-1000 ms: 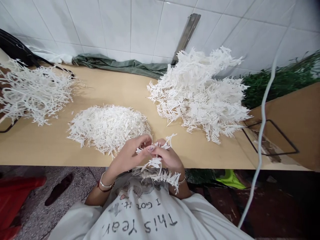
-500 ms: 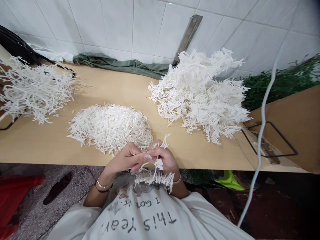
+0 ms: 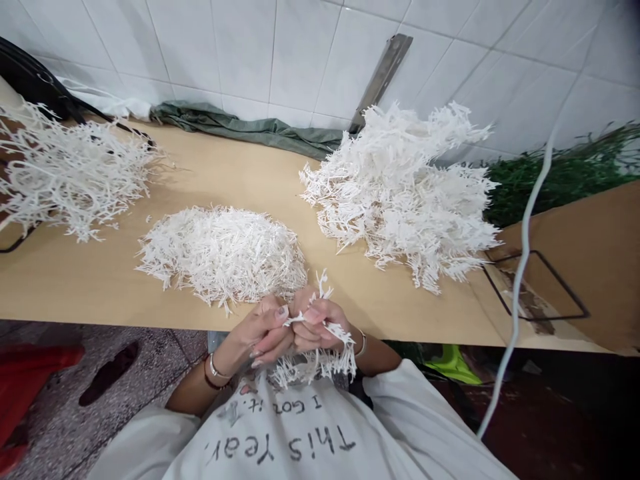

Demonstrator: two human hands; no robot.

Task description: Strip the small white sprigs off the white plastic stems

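At the table's front edge my two hands work close together, almost touching. My left hand (image 3: 267, 332) is closed, its thumb and forefinger pinching one end of a white branched plastic sprig strand (image 3: 341, 337). Thumb and fingers of my right hand (image 3: 317, 325) grip the same strand near that end. The strand's frilly rest hangs below my hands, in front of the shirt. Just beyond my left hand lies a low heap of small white plastic sprigs (image 3: 225, 253). My curled fingers partly hide the stretch of strand between them.
A taller pile of white frilly sprigs (image 3: 400, 200) stands back right, and loose white branched pieces (image 3: 75, 173) lie far left. A pale cable (image 3: 525, 233) hangs on the right before a cardboard box (image 3: 590, 260). Green cloth (image 3: 250, 130) runs along the tiled wall.
My left fingers, earlier stretched across toward my right hand, are now curled into a pinch on the strand. My right hand has shifted slightly, and the dangling strand has swung a little.
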